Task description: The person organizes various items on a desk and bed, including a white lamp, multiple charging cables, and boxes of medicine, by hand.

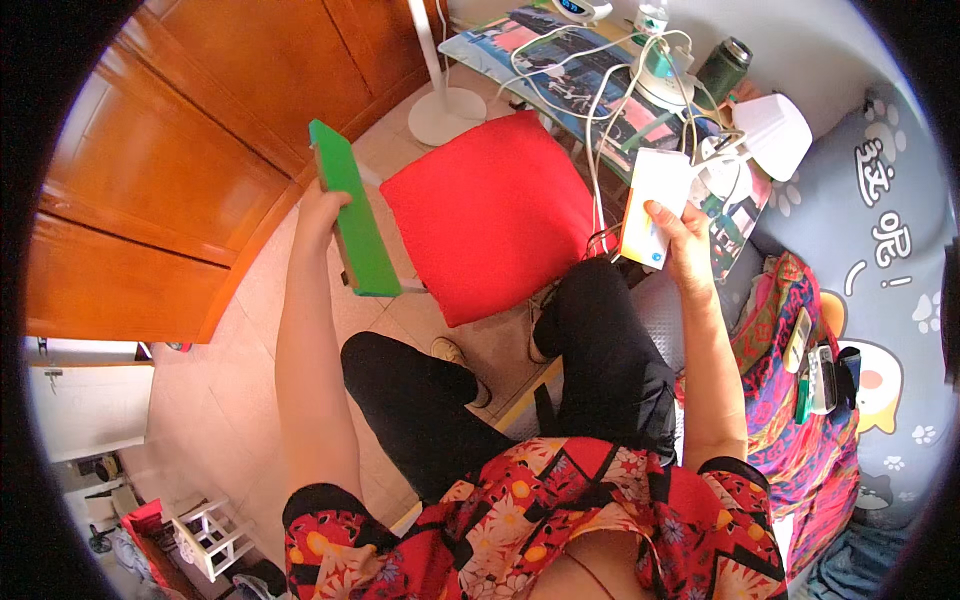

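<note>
My left hand [322, 210] is closed round the edge of a flat, green rectangular box [362, 225], held upright to the left of a red square cushion [490, 215]. What kind of box it is, I cannot tell. In my right hand [688, 245] is a small white carton with an orange edge [648, 185], gripped with the thumb across its face. The carton is near the front edge of a patterned table [490, 45]. Between the two hands lies the red cushion, in front of my knees; what supports it is mostly hidden.
White cables [600, 110] tangle across the table and hang down its front. A dark green bottle [725, 70] and a white lamp shade [775, 135] stand there. A white stand base [447, 115] is on the floor beside wooden cabinets [150, 200]. Remotes [822, 380] lie on colourful cloth at right.
</note>
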Action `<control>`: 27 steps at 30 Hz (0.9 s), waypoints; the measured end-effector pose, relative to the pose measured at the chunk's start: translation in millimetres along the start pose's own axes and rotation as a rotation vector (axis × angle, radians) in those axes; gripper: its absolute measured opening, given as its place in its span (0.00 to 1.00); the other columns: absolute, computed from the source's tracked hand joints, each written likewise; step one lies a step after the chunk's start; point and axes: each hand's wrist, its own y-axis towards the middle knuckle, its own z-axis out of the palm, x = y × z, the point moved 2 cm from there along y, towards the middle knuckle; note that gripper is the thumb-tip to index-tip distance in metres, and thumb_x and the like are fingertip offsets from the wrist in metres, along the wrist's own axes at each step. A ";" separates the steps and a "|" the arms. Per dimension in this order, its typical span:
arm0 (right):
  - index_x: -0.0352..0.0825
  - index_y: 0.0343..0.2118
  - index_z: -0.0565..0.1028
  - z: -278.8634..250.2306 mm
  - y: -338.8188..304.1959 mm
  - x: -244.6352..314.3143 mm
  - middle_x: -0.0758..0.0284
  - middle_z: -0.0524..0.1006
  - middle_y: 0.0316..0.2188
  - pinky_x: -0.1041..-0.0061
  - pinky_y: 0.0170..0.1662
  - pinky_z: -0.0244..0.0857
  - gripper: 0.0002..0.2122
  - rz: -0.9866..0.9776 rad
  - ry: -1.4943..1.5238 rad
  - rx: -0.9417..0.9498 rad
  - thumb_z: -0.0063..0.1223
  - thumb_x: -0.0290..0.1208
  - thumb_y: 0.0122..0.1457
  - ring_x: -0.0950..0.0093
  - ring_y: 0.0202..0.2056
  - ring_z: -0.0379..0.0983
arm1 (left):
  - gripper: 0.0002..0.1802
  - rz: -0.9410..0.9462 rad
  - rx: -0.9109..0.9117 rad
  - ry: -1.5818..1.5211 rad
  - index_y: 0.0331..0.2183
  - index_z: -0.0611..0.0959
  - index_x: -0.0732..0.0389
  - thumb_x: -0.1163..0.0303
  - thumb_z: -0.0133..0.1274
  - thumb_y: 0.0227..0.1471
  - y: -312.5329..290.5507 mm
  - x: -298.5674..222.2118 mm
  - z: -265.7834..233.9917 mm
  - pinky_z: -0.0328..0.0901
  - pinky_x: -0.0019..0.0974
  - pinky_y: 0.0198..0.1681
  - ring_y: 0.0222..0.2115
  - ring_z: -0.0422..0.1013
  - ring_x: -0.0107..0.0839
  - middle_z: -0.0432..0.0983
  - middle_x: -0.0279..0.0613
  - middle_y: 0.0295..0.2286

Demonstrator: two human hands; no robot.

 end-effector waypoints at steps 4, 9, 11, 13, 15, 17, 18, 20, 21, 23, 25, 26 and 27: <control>0.27 0.35 0.75 9.1 3.5 4.8 0.68 0.76 0.25 0.83 0.28 0.64 0.11 -0.029 -0.023 -0.034 0.56 0.30 0.52 0.81 0.23 0.71 | 0.23 -0.012 -0.153 0.480 0.34 0.80 0.66 0.62 0.52 0.34 3.6 -15.4 -3.0 0.65 0.41 0.40 0.36 0.73 0.46 0.76 0.56 0.32; 0.28 0.35 0.75 8.1 6.4 13.2 0.69 0.77 0.26 0.83 0.28 0.64 0.11 -0.043 -0.064 -0.058 0.56 0.30 0.52 0.82 0.24 0.71 | 0.21 -0.076 -0.199 0.591 0.34 0.81 0.63 0.60 0.52 0.35 -13.8 3.9 -36.5 0.65 0.43 0.39 0.36 0.73 0.47 0.76 0.55 0.32; 0.28 0.35 0.75 2.4 6.2 20.3 0.69 0.77 0.26 0.83 0.29 0.64 0.11 -0.072 -0.081 -0.076 0.56 0.30 0.52 0.82 0.24 0.71 | 0.21 -0.096 -0.240 0.668 0.34 0.81 0.61 0.60 0.52 0.35 -22.4 12.1 -48.2 0.65 0.43 0.39 0.36 0.73 0.46 0.77 0.54 0.32; 0.28 0.34 0.75 10.3 9.7 27.0 0.69 0.77 0.26 0.83 0.29 0.64 0.10 -0.098 -0.051 -0.060 0.56 0.30 0.52 0.82 0.24 0.72 | 0.23 -0.048 -0.264 0.585 0.35 0.80 0.63 0.60 0.53 0.34 -21.0 40.5 -92.3 0.65 0.44 0.39 0.35 0.73 0.46 0.76 0.55 0.31; 0.28 0.34 0.75 11.0 13.0 28.0 0.69 0.77 0.26 0.84 0.29 0.64 0.10 -0.117 -0.033 -0.060 0.56 0.30 0.52 0.82 0.24 0.72 | 0.23 0.025 -0.292 0.574 0.36 0.79 0.64 0.62 0.52 0.34 -27.9 67.4 -137.0 0.66 0.42 0.37 0.33 0.73 0.44 0.76 0.55 0.30; 0.28 0.35 0.74 2.1 16.0 28.3 0.69 0.77 0.27 0.83 0.30 0.65 0.10 -0.137 -0.039 -0.052 0.55 0.29 0.53 0.82 0.25 0.72 | 0.24 -0.061 -0.257 0.515 0.38 0.78 0.65 0.64 0.52 0.36 -51.8 68.7 -152.8 0.66 0.40 0.35 0.31 0.74 0.43 0.77 0.54 0.30; 0.28 0.37 0.74 3.0 16.6 31.4 0.68 0.77 0.29 0.83 0.31 0.66 0.11 -0.142 -0.034 -0.051 0.55 0.28 0.53 0.82 0.26 0.72 | 0.23 -0.037 -0.257 0.365 0.38 0.78 0.66 0.65 0.52 0.36 -63.3 82.3 -161.2 0.66 0.39 0.34 0.30 0.74 0.43 0.77 0.54 0.29; 0.29 0.38 0.73 5.9 25.3 29.8 0.68 0.77 0.30 0.82 0.32 0.66 0.11 -0.156 0.019 -0.019 0.54 0.27 0.53 0.81 0.28 0.73 | 0.23 -0.064 -0.299 0.236 0.39 0.78 0.67 0.67 0.51 0.38 -82.5 111.3 -211.4 0.66 0.39 0.35 0.30 0.74 0.43 0.77 0.54 0.30; 0.28 0.38 0.73 13.2 29.0 30.8 0.68 0.77 0.30 0.82 0.32 0.67 0.11 -0.191 0.086 -0.032 0.54 0.27 0.53 0.81 0.28 0.73 | 0.23 -0.120 -0.338 0.249 0.40 0.78 0.67 0.67 0.51 0.38 -90.6 124.7 -238.6 0.66 0.39 0.36 0.31 0.73 0.44 0.77 0.55 0.31; 0.28 0.37 0.73 27.2 34.4 41.9 0.67 0.77 0.30 0.81 0.33 0.68 0.11 -0.256 0.189 -0.068 0.54 0.26 0.53 0.80 0.28 0.74 | 0.24 -0.292 -0.430 0.542 0.42 0.77 0.65 0.67 0.51 0.39 -101.4 128.7 -256.7 0.65 0.38 0.39 0.33 0.73 0.43 0.76 0.57 0.33; 0.26 0.38 0.73 27.5 43.3 54.4 0.64 0.77 0.32 0.78 0.35 0.70 0.11 -0.303 0.203 -0.083 0.54 0.25 0.52 0.76 0.31 0.75 | 0.26 -0.194 -0.393 0.574 0.44 0.76 0.65 0.63 0.53 0.40 -106.2 120.0 -251.8 0.64 0.39 0.42 0.37 0.72 0.45 0.75 0.58 0.36; 0.26 0.38 0.72 29.0 50.7 59.6 0.63 0.76 0.33 0.77 0.36 0.70 0.11 -0.329 0.268 -0.115 0.53 0.25 0.52 0.74 0.32 0.75 | 0.27 -0.144 -0.378 0.591 0.45 0.75 0.64 0.61 0.54 0.41 -109.9 113.3 -249.9 0.63 0.39 0.43 0.39 0.71 0.47 0.74 0.58 0.37; 0.26 0.39 0.72 27.5 58.4 63.9 0.62 0.76 0.34 0.76 0.37 0.70 0.12 -0.355 0.323 -0.152 0.53 0.24 0.52 0.73 0.33 0.75 | 0.28 -0.059 -0.542 0.848 0.45 0.74 0.64 0.60 0.55 0.42 -110.9 91.3 -228.5 0.62 0.40 0.45 0.41 0.69 0.48 0.73 0.57 0.39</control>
